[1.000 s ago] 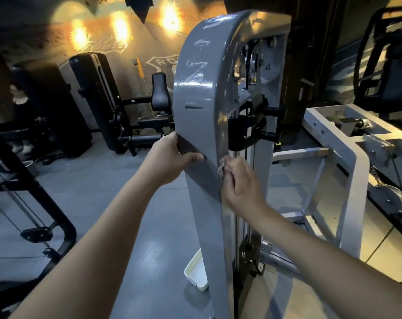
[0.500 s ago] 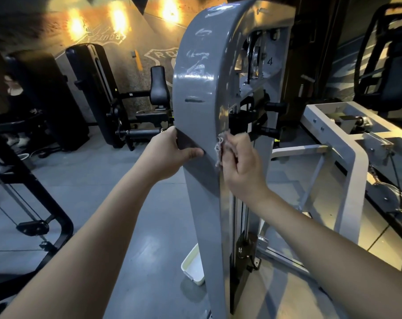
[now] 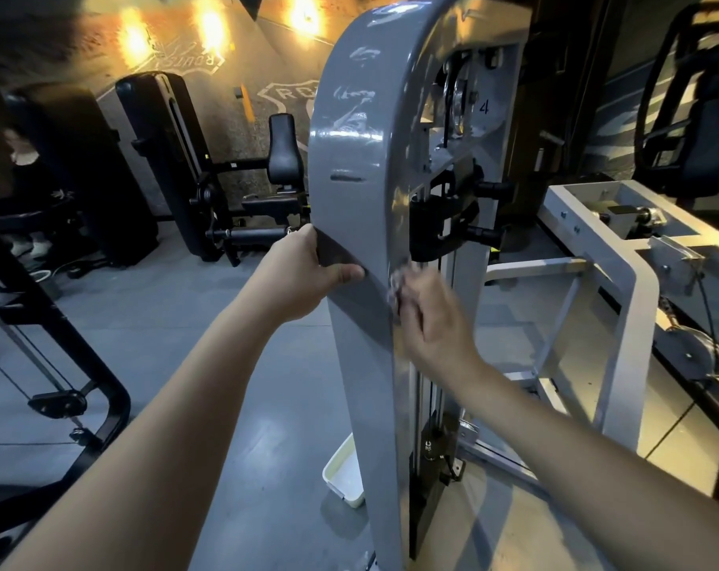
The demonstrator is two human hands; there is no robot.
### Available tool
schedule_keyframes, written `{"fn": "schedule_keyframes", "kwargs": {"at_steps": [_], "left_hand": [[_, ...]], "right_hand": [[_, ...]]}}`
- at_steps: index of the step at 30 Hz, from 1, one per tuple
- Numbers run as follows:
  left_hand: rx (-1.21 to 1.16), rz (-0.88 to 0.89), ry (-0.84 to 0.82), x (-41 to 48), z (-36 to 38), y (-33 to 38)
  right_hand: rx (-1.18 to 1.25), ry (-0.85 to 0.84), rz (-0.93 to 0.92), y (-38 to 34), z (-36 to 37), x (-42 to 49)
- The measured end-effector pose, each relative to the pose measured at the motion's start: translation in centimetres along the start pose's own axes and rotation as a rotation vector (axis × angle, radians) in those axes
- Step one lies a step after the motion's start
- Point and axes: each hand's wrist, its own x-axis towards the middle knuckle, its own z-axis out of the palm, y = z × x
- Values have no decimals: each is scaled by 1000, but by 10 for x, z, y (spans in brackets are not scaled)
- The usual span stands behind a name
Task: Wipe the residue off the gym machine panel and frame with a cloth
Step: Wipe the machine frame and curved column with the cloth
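At mid-height on the grey panel (image 3: 349,208): both hands engaged
Left hand (image 3: 300,274) grips panel's left edge, thumb across the front; right hand (image 3: 432,323), blurred, fingers curled, presses crumpled cloth (image 3: 395,282) against right edge

The machine's grey panel (image 3: 349,224) is glossy painted metal, streaked pale near the top. The crumpled cloth (image 3: 395,282) looks soft. The white tray (image 3: 343,476) seems smooth plastic.
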Motion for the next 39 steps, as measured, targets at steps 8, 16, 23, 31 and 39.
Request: {"fn": "schedule_keyframes", "kwargs": {"at_steps": [8, 16, 23, 31, 39], "left_hand": [[9, -6, 12, 1, 1, -1], [9, -21, 5, 1, 2, -1], [20, -26, 9, -1, 1, 1], [18, -24, 1, 0, 0, 2], [35, -23, -6, 1, 0, 2]], "right_hand": [[79, 111, -44, -10, -3, 47], [46, 89, -44, -16, -14, 59], [38, 65, -41, -10, 1, 22], [32, 142, -54, -17, -14, 63], [9, 206, -111, -32, -25, 104]]}}
